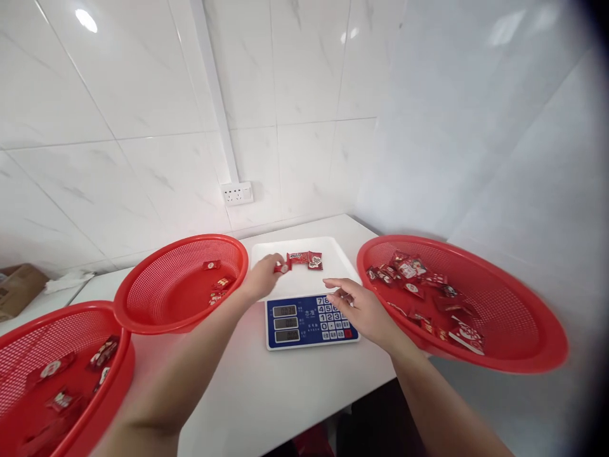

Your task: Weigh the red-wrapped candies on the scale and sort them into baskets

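My left hand (264, 277) reaches over the left side of the white weighing tray (304, 284), its fingers pinched on a small red candy packet (284, 267). Touching or just beside that packet, a longer red packet (299, 258) and a squarer red packet with a pale label (314, 260) lie on the tray. Above the right part of the blue scale keypad (328, 319) hovers my right hand (356, 308), fingers apart and nothing in them. It partly covers the upper keys. Digits show on the scale display (286, 324), too small to read surely.
A red basket (518, 324) with many wrapped sweets stands at the right. Two more red baskets are at the left, one farther back (157, 285) and one nearer (107, 425), each holding several packets. Behind the table are a tiled wall, a power socket (237, 193) and a cardboard box (21, 289).
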{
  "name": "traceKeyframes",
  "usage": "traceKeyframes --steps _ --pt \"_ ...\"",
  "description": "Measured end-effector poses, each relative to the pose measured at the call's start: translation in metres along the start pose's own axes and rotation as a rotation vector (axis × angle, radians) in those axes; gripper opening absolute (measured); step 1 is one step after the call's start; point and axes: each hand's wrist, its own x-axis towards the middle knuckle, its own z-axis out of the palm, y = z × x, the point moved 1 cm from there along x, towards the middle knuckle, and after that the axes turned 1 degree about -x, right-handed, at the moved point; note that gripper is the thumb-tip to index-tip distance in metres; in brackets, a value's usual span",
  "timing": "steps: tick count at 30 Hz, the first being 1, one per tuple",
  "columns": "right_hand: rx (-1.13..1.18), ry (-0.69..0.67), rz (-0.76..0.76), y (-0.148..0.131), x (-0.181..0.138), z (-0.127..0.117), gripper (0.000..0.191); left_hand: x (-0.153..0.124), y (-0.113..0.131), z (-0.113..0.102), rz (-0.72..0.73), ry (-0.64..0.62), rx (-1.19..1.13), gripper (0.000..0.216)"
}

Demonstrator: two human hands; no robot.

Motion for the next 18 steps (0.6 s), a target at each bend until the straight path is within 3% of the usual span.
traceKeyframes --steps 4,7,10,14,18 --pt "-0.02 0.015 0.001 0.007 0.004 0.001 0.028 -0.023 -0.04 -0.057 -0.163 0.153 0.077 0.019" --pt "-0.087 0.065 -0.007 0.016 0.017 0.005 0.031 -0.03 -0.056 -0.074 -0.23 0.177 0.141 0.026" --pt "-0.249 0.086 -0.044 0.023 0.044 0.013 0.035 -0.017 -0.044 -0.053 -0.119 0.105 0.135 0.029" --pt "-0.464 -0.032 -0.006 0.027 0.085 0.026 0.046 0.023 -0.005 0.001 0.105 -0.035 0.068 0.036" --pt "-0.542 -0.14 0.053 0.03 0.105 0.036 0.058 0.053 0.016 0.036 0.153 -0.095 -0.006 0.037"
